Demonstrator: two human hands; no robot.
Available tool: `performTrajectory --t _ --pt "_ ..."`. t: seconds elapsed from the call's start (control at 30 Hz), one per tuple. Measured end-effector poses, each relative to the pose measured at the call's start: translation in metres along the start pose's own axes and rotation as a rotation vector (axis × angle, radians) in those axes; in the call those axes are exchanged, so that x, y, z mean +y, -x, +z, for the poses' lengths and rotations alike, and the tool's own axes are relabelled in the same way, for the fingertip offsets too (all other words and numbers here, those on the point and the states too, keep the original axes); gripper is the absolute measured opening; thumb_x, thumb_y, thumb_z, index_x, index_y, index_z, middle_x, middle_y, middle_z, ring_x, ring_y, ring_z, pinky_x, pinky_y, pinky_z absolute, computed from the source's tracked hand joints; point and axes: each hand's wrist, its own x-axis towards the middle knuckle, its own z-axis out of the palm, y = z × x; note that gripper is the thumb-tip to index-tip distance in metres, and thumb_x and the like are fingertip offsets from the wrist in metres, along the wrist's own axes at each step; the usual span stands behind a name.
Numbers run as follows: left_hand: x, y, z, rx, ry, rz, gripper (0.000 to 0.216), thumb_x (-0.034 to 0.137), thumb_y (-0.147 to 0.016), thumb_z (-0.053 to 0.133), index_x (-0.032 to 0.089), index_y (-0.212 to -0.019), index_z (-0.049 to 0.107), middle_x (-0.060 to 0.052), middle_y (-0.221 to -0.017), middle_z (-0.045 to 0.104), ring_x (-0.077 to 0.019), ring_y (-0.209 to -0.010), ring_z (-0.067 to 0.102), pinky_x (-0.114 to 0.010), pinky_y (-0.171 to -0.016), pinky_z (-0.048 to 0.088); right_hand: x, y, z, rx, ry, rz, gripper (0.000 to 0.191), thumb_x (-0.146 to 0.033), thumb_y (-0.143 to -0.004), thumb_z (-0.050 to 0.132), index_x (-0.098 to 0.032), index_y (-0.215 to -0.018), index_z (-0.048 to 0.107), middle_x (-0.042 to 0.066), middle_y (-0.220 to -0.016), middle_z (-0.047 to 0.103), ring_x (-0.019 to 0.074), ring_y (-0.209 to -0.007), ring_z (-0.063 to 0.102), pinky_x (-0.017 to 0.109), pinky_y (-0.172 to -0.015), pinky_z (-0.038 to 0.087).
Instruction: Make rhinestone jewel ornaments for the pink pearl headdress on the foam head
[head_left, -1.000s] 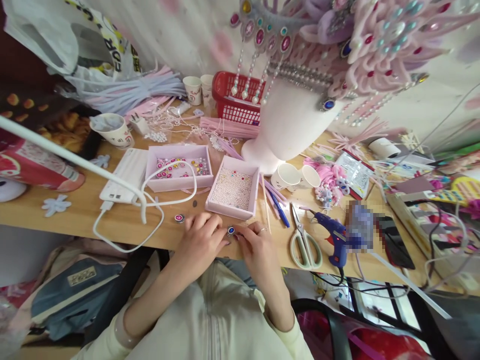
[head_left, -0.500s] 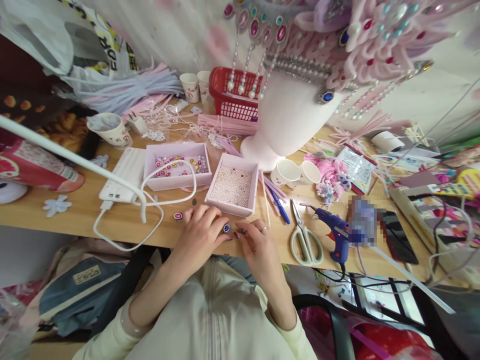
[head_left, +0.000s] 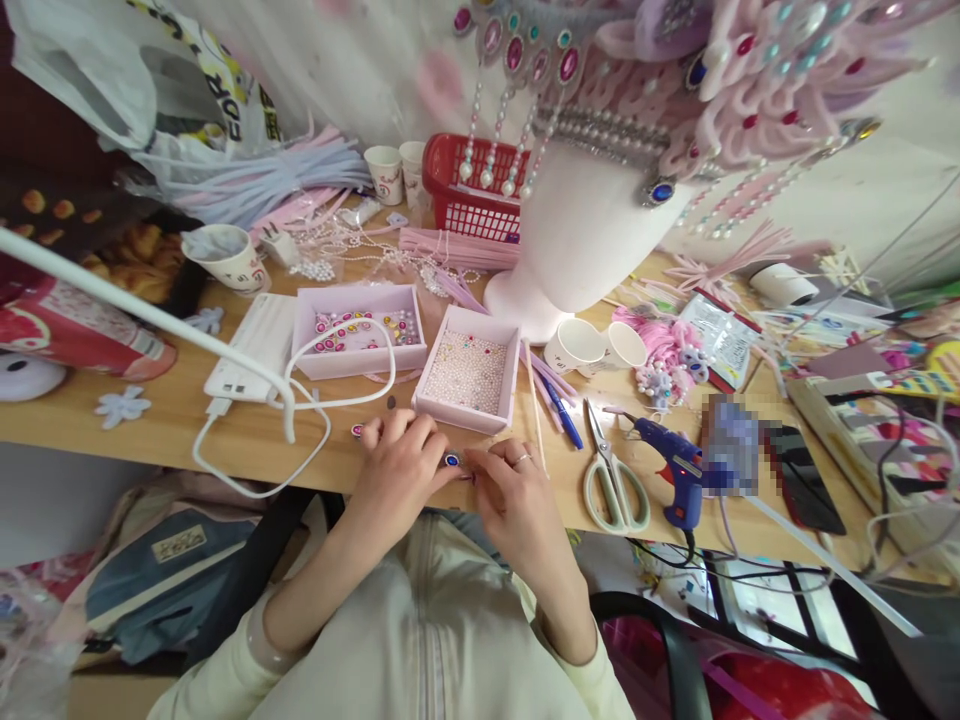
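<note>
My left hand (head_left: 401, 462) rests at the table's front edge, with thumb and forefinger closed on a blue gem in a silver setting (head_left: 451, 460). Right beside it, my right hand (head_left: 514, 490) is closed in a pinch, its fingertips near the gem's right side. Whatever those fingertips hold is hidden. By the left knuckles lies a pink gem in a setting (head_left: 357, 430). Just beyond the hands stands a lilac box of small pearl beads (head_left: 512, 392). A second lilac box (head_left: 360, 363), holding several coloured gems, is to its left.
Scissors (head_left: 616, 490), a blue pen (head_left: 564, 418) and a blue glue gun (head_left: 679, 470) lie to the right. A white cable (head_left: 319, 437) loops at the left near a power bank (head_left: 251, 345). Behind stands a white mannequin head (head_left: 592, 240) with a beaded headdress.
My right hand has moved slightly left, bringing its fingertips closer to the blue gem. My left hand keeps its grip. The view has shifted a little.
</note>
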Motion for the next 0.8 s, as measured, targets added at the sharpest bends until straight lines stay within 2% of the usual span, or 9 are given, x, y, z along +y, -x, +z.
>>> performTrajectory --t 0.1,0.2,0.3,0.4,0.47,0.6,0.7,0.8 --pt "-0.009 0.007 -0.009 0.065 0.055 -0.013 0.022 0.038 -0.083 0.08 0.02 -0.087 0.07 -0.004 -0.091 0.074 -0.031 -0.096 0.059 -0.045 -0.08 0.034 0.001 0.001 -0.005 0.012 -0.025 0.016 0.028 -0.009 -0.095 0.049 -0.015 -0.116 0.067 0.011 -0.097 0.061 0.0258 -0.092 0.058 0.041 -0.08 0.053" --pt "-0.032 0.02 -0.027 0.141 0.126 -0.049 0.011 0.029 -0.095 0.065 0.022 -0.089 0.07 -0.003 -0.088 0.072 -0.0276 -0.091 0.061 -0.043 -0.079 0.038 0.001 0.004 -0.014 0.083 -0.033 -0.004 0.024 -0.016 -0.101 0.047 -0.015 -0.116 0.066 0.01 -0.098 0.066 0.0238 -0.091 0.063 0.037 -0.079 0.053" --pt "-0.052 0.032 -0.037 0.196 0.211 -0.118 0.016 0.021 -0.101 0.053 0.02 -0.1 0.069 -0.004 -0.091 0.069 -0.0231 -0.089 0.062 -0.038 -0.081 0.046 -0.002 0.007 -0.026 0.164 -0.042 -0.043 0.029 -0.015 -0.103 0.039 -0.018 -0.119 0.063 0.005 -0.084 0.068 0.0186 -0.078 0.066 0.029 -0.069 0.053" --pt "-0.054 0.032 -0.03 0.165 0.208 -0.081 0.02 0.024 -0.101 0.052 0.019 -0.112 0.069 -0.005 -0.096 0.07 -0.0234 -0.093 0.062 -0.037 -0.084 0.047 -0.008 0.005 -0.032 0.186 -0.08 -0.058 0.032 -0.015 -0.104 0.037 -0.02 -0.124 0.061 0.0 -0.073 0.067 0.0151 -0.062 0.065 0.025 -0.059 0.05" --pt "-0.047 0.026 -0.021 0.116 0.165 -0.035 0.021 0.024 -0.101 0.054 0.021 -0.113 0.07 -0.006 -0.1 0.072 -0.025 -0.095 0.062 -0.04 -0.083 0.045 -0.013 0.001 -0.03 0.166 -0.071 -0.075 0.027 -0.022 -0.105 0.04 -0.02 -0.122 0.062 0.0 -0.071 0.07 0.0149 -0.057 0.066 0.024 -0.054 0.048" --pt "-0.037 0.013 -0.01 0.061 0.145 -0.017 0.013 0.02 -0.097 0.061 0.023 -0.098 0.074 -0.003 -0.095 0.078 -0.0255 -0.092 0.064 -0.042 -0.08 0.039 -0.02 -0.008 -0.014 0.124 0.014 -0.146 0.029 -0.034 -0.107 0.045 -0.017 -0.108 0.069 0.002 -0.07 0.072 0.0161 -0.058 0.068 0.025 -0.053 0.047" --pt "-0.043 0.013 -0.013 0.084 0.203 -0.053 0.014 0.019 -0.098 0.059 0.023 -0.093 0.072 -0.002 -0.09 0.08 -0.0248 -0.09 0.066 -0.044 -0.083 0.04 -0.024 -0.013 -0.003 0.124 0.069 -0.149 0.034 -0.035 -0.107 0.043 -0.016 -0.105 0.071 0.002 -0.064 0.07 0.0154 -0.054 0.066 0.025 -0.052 0.043" --pt "-0.06 0.02 -0.021 0.181 0.359 -0.196 0.013 0.023 -0.098 0.056 0.022 -0.096 0.069 -0.003 -0.094 0.079 -0.0229 -0.088 0.07 -0.04 -0.083 0.048 -0.028 -0.019 0.001 0.13 0.124 -0.159 0.037 -0.036 -0.108 0.041 -0.017 -0.103 0.072 -0.001 -0.054 0.063 0.0145 -0.045 0.061 0.025 -0.047 0.036"
